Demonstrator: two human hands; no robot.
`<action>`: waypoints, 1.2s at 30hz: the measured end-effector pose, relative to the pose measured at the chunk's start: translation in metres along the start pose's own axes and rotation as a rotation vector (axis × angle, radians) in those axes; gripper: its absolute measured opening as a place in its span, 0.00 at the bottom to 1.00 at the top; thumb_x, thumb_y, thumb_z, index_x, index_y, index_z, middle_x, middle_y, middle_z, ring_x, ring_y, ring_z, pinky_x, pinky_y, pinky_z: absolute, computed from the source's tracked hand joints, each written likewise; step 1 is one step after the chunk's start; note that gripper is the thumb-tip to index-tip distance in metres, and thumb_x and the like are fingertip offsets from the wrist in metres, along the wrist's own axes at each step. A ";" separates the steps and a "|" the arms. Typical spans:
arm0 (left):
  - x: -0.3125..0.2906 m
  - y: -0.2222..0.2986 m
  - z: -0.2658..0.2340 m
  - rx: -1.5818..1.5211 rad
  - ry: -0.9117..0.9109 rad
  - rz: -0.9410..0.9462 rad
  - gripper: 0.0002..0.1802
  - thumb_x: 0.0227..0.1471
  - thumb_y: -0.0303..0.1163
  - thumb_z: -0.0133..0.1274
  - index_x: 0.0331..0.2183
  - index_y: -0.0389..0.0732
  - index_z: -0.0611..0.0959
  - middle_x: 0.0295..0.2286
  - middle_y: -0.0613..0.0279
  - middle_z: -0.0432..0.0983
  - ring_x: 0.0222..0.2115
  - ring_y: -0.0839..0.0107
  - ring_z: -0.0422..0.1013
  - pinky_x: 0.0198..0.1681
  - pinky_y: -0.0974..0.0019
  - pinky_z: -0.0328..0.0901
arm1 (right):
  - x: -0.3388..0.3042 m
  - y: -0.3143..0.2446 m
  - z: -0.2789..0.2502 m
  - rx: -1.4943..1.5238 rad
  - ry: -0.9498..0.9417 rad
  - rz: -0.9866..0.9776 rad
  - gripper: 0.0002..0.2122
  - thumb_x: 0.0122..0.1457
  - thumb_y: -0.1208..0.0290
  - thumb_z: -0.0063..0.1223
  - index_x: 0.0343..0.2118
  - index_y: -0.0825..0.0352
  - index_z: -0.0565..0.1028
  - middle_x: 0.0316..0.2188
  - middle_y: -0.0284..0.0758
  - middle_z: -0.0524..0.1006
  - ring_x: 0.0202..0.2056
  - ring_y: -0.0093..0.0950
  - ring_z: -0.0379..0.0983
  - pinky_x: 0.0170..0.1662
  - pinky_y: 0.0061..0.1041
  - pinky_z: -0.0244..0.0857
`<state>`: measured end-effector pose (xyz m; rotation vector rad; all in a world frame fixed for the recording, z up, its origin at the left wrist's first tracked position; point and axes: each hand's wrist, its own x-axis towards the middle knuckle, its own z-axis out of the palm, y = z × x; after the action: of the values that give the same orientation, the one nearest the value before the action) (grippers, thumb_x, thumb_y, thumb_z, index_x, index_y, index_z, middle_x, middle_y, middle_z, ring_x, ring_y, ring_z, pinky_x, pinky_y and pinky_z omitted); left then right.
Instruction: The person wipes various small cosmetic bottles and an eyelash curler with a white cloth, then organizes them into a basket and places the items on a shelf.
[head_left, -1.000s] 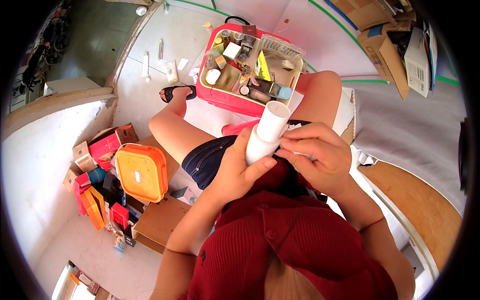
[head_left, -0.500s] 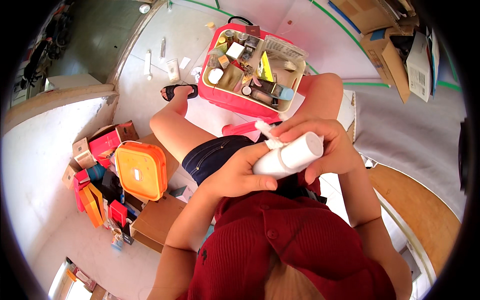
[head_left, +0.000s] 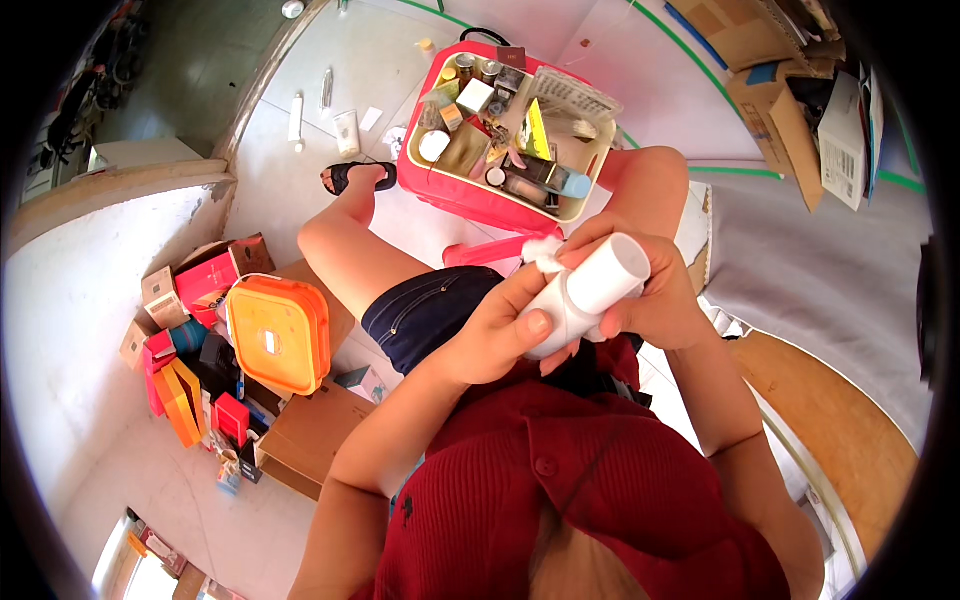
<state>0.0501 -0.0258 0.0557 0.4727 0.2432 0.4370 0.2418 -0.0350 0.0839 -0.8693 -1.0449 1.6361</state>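
A white cylindrical bottle (head_left: 606, 275) with a smooth white cap is held tilted over my lap, its capped end up and to the right. My left hand (head_left: 495, 335) is closed round the lower body, thumb on the near side. From the other side my right hand (head_left: 655, 295) grips the bottle, fingers curled behind it. A crumpled white tissue (head_left: 542, 252) sticks out between the hands by the bottle; its other end is hidden behind the fingers.
Ahead stands a red-sided open bin (head_left: 425, 180) filled with cosmetics and small boxes. White tubes (head_left: 346, 134) lie on the floor to its left. At left, an orange-lidded tub (head_left: 275, 335) sits among several boxes (head_left: 235, 270). Cardboard boxes (head_left: 770, 110) are stacked at far right.
The bottle has turned more upright, its cap rising up. My left hand has shifted lower on the body, and my right fingers have curled further around it.
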 end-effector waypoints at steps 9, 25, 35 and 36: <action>0.010 0.004 -0.002 0.898 0.378 0.389 0.31 0.43 0.38 0.64 0.43 0.37 0.66 0.34 0.57 0.71 0.31 0.69 0.70 0.35 0.68 0.66 | -0.012 0.009 -0.005 0.076 0.228 0.068 0.13 0.48 0.75 0.63 0.37 0.67 0.76 0.40 0.33 0.73 0.41 0.25 0.69 0.46 0.25 0.62; 0.021 -0.002 -0.005 1.530 0.414 0.308 0.36 0.38 0.40 0.64 0.47 0.38 0.67 0.37 0.50 0.69 0.34 0.52 0.70 0.35 0.57 0.66 | -0.012 -0.002 -0.019 -0.534 0.142 0.160 0.21 0.45 0.76 0.64 0.44 0.65 0.71 0.41 0.32 0.71 0.43 0.21 0.67 0.44 0.24 0.63; 0.023 -0.011 -0.025 1.322 0.603 0.338 0.35 0.43 0.30 0.62 0.50 0.33 0.63 0.41 0.51 0.66 0.41 0.63 0.67 0.39 0.65 0.66 | 0.031 -0.013 -0.065 -0.553 0.475 0.115 0.15 0.45 0.71 0.65 0.35 0.64 0.72 0.29 0.31 0.76 0.30 0.20 0.71 0.34 0.20 0.66; 0.019 -0.008 -0.030 1.349 0.615 0.306 0.32 0.44 0.27 0.61 0.50 0.35 0.65 0.42 0.55 0.67 0.42 0.66 0.67 0.41 0.67 0.65 | 0.040 -0.008 -0.075 -0.755 0.471 0.056 0.15 0.46 0.71 0.64 0.36 0.64 0.72 0.29 0.33 0.76 0.28 0.20 0.72 0.33 0.21 0.66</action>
<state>0.0597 -0.0118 0.0240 1.7111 1.0937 0.6786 0.3012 0.0220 0.0606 -1.6910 -1.3037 0.9715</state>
